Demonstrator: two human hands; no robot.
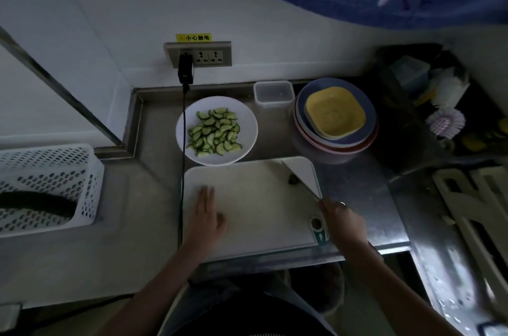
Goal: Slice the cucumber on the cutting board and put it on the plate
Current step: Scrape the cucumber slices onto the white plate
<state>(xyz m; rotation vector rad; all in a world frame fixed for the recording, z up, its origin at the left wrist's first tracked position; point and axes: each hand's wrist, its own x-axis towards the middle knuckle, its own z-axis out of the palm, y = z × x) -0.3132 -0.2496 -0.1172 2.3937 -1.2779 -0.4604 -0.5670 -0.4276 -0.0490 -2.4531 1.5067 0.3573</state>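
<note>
Yellow label (193,38) "小心触电" above socket (198,54)

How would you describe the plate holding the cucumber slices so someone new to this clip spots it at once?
Start at the wall socket strip with its yellow warning label; the steel counter lies below it. The white plate sits there, just behind the white cutting board. Unlike the stacked coloured dishes to its right, it stands alone and holds green cucumber slices.

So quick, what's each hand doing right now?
Left hand: open, flat on the cutting board, holding nothing.
Right hand: closed around the knife handle.
</note>
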